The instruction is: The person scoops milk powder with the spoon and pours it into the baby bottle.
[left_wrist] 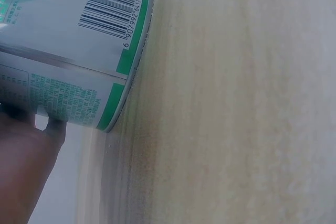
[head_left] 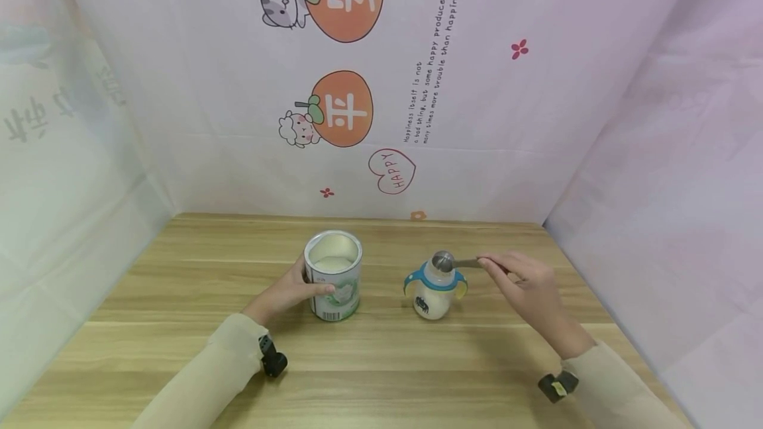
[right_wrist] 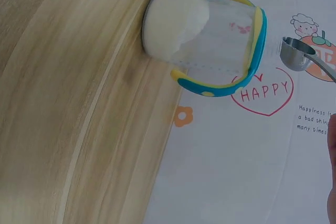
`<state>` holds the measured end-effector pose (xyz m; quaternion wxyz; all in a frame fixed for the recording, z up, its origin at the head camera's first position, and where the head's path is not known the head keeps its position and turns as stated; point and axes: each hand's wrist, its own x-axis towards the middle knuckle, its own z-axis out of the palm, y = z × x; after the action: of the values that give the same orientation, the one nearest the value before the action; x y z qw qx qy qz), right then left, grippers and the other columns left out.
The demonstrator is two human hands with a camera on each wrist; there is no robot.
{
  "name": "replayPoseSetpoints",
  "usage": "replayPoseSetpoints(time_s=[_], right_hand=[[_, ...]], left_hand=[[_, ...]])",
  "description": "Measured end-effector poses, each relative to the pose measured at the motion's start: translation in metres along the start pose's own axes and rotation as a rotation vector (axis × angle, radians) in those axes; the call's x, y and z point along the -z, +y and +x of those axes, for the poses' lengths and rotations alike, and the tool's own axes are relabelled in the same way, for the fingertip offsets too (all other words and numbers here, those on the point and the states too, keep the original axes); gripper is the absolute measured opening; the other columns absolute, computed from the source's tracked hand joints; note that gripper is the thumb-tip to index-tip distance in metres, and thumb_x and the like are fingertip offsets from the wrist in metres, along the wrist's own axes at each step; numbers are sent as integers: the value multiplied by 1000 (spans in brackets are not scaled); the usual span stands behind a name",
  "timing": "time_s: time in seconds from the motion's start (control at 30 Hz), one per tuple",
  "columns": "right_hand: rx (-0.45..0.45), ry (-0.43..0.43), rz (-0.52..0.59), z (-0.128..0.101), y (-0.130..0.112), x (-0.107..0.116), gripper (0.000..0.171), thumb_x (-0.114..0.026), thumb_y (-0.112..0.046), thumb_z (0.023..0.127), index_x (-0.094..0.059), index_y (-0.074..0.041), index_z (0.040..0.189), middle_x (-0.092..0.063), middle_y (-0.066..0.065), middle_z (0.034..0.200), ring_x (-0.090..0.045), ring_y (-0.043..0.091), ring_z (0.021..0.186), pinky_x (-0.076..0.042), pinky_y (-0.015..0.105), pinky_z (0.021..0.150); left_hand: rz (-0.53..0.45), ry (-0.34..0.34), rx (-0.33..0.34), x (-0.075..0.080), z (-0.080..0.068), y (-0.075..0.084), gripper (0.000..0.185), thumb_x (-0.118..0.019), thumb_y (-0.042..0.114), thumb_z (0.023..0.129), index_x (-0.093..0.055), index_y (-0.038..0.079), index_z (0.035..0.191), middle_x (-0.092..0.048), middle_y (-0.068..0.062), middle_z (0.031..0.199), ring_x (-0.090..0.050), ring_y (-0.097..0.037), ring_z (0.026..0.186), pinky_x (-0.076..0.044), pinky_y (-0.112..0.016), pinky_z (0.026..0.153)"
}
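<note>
An open tin of white powder (head_left: 333, 275) stands on the wooden table (head_left: 381, 376). My left hand (head_left: 285, 291) grips its side, thumb across the front; the left wrist view shows the tin's barcode label (left_wrist: 79, 45) and part of my hand (left_wrist: 23, 171). To the right stands a baby bottle (head_left: 434, 288) with blue and yellow handles and white powder in its bottom (right_wrist: 173, 24). My right hand (head_left: 524, 283) pinches the handle of a metal measuring spoon (head_left: 456, 261), whose bowl (right_wrist: 295, 53) hovers over the bottle's open mouth.
Printed cloth walls (head_left: 417, 85) close in the table at the back and on both sides. Bare wood stretches in front of the tin and the bottle. A small black device (head_left: 273, 357) is strapped at each wrist.
</note>
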<state>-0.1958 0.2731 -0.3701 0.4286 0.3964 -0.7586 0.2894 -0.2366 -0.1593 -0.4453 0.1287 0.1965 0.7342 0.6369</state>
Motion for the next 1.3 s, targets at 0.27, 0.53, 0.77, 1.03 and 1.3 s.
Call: replayPoseSetpoints(time_s=[0.27, 0.53, 0.77, 1.03, 1.3], right_hand=[[-350, -62, 55, -2, -7, 5, 18, -75, 8, 85, -78, -1, 100, -74, 6, 85, -65, 5, 69, -51, 13, 60], [-745, -83, 110, 2, -10, 8, 24, -69, -21, 97, -77, -1, 106, -75, 10, 86, -70, 18, 71, -54, 20, 59], [-925, -131, 209, 5, -10, 9, 42, -66, -37, 97, -74, 1, 114, -75, 3, 87, -69, 16, 78, -57, 23, 68], [-1066, -111, 362, 6, -6, 7, 53, -67, -40, 97, -68, 9, 118, -74, 2, 91, -67, 10, 79, -58, 25, 73], [-1099, -142, 350, 9, -4, 1, 58, -67, -47, 95, -69, 7, 118, -74, -1, 91, -67, 11, 82, -57, 24, 76]], left_hand=[[2, 4, 1, 0, 0, -2, 100, -80, 23, 86, -12, 23, 160, -37, -14, 152, -34, -36, 140, -21, -59, 115], [9, -1, -5, 1, 0, -3, 101, -80, 23, 87, -10, 23, 160, -36, -16, 152, -34, -37, 140, -22, -60, 115], [7, -4, -9, 2, 1, -3, 99, -80, 23, 87, -12, 24, 159, -36, -14, 152, -34, -36, 140, -22, -60, 115], [-2, -6, -2, 1, 0, -2, 100, -79, 24, 87, -11, 23, 160, -35, -14, 153, -32, -36, 141, -20, -61, 115], [2, -2, 2, 1, 0, -2, 100, -80, 24, 87, -12, 25, 160, -36, -14, 153, -33, -36, 141, -21, -60, 115]])
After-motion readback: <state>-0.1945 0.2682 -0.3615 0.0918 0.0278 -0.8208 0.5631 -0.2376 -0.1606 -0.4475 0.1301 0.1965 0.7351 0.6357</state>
